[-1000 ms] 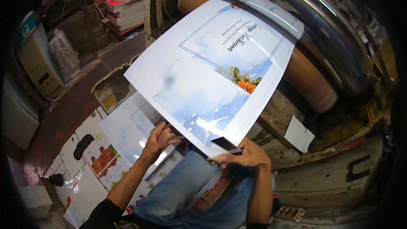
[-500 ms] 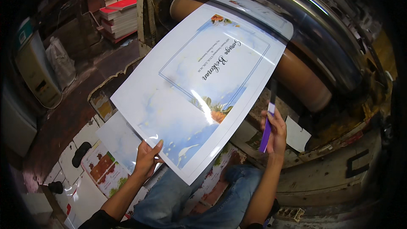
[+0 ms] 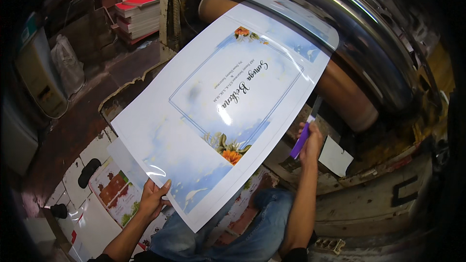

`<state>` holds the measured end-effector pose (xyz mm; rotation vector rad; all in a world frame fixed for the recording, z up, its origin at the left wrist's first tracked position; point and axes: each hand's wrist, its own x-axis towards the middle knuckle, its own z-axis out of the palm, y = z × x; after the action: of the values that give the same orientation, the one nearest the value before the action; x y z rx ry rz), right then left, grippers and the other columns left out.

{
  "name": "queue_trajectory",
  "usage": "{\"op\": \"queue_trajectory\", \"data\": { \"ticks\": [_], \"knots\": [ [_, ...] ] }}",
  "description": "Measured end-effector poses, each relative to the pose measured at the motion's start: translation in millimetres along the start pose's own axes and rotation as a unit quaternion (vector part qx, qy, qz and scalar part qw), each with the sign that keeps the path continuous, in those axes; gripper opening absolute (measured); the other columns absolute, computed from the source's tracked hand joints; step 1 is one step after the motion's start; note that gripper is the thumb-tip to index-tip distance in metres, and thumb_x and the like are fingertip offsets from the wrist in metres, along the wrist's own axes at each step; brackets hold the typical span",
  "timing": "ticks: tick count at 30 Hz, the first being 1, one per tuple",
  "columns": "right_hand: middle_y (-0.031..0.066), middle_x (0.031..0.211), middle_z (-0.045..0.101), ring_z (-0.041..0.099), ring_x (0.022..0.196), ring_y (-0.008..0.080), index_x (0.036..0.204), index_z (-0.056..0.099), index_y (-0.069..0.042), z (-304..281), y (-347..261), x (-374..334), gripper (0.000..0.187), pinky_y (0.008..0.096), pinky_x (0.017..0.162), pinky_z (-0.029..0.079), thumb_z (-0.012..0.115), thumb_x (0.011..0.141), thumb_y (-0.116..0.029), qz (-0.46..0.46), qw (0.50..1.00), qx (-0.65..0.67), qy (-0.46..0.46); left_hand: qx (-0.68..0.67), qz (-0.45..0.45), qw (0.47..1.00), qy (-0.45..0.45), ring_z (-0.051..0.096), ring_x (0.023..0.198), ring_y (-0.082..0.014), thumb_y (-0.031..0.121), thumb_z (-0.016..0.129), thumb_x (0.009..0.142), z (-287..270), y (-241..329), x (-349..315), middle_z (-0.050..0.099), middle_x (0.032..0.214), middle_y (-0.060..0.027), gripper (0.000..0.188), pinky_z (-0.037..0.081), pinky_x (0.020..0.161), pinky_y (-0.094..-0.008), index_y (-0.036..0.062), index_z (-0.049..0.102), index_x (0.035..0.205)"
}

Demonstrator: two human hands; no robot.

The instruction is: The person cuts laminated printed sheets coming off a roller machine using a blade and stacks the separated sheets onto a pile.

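Note:
A large glossy printed sheet (image 3: 194,97), white with pale blue patches and orange flowers, slopes down toward me from the shiny metal roller (image 3: 349,34). Between thumb and fingers, my left hand (image 3: 154,199) pinches the sheet's near edge. My right hand (image 3: 311,144) is closed around the purple handle of a cutter knife (image 3: 301,140), right of the sheet. Its blade points up and away, near the sheet's right edge and below a brown roller (image 3: 344,92). Whether the blade touches the sheet I cannot tell.
Another printed sheet (image 3: 124,162) lies beneath at the left, near a black oblong object (image 3: 89,172). Red-topped stacked books (image 3: 141,17) stand at the far left. A white card (image 3: 336,156) rests right of my right hand, by a metal panel (image 3: 374,199).
The printed sheet has come farther out from the roller, toward me and to the left, with my left hand. My right hand and the cutter knife have shifted slightly left; the knife is tilted more.

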<state>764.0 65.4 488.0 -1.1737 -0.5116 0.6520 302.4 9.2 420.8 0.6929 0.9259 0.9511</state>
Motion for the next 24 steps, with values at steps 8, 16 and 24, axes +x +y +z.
{"op": "queue_trajectory", "data": {
  "ticks": [8, 16, 24],
  "knots": [
    [0.0047, 0.076, 0.063, 0.052, 0.054, 0.0066, 0.108, 0.063, -0.001, 13, -61, 94, 0.033, 0.0211, 0.046, 0.043, 0.055, 0.097, -0.031, -0.095, 0.979, -0.173, -0.054, 0.023, -0.04, 0.999, 0.02, 0.068, 0.084, -0.0167, 0.014, 0.065, 0.091, -16, -12, -14, 0.061, 0.108, -0.0086, 0.045, 0.062, 0.056, -0.0327, 0.0043, 0.039, 0.127],
    [0.0065, 0.072, 0.064, 0.056, 0.052, 0.0093, 0.098, 0.061, -0.002, 0, -32, 99, 0.032, 0.0231, 0.045, 0.045, 0.054, 0.098, -0.033, -0.058, 0.954, -0.262, -0.132, -0.013, -0.061, 0.998, 0.027, 0.068, 0.088, -0.0189, 0.008, 0.06, 0.092, -30, -6, -24, 0.061, 0.113, -0.0111, 0.048, 0.063, 0.062, -0.0349, 0.0031, 0.036, 0.133],
    [0.0019, 0.069, 0.059, 0.049, 0.047, 0.0071, 0.093, 0.059, -0.007, 46, -45, 114, 0.028, 0.018, 0.04, 0.035, 0.066, 0.091, -0.034, -0.077, 0.997, -0.001, 0.008, -0.061, -0.085, 0.993, 0.05, 0.067, 0.096, -0.0247, 0.006, 0.059, 0.093, -44, -8, -37, 0.058, 0.12, -0.0143, 0.049, 0.063, 0.07, -0.0441, 0.0021, 0.034, 0.135]
  ]
}}
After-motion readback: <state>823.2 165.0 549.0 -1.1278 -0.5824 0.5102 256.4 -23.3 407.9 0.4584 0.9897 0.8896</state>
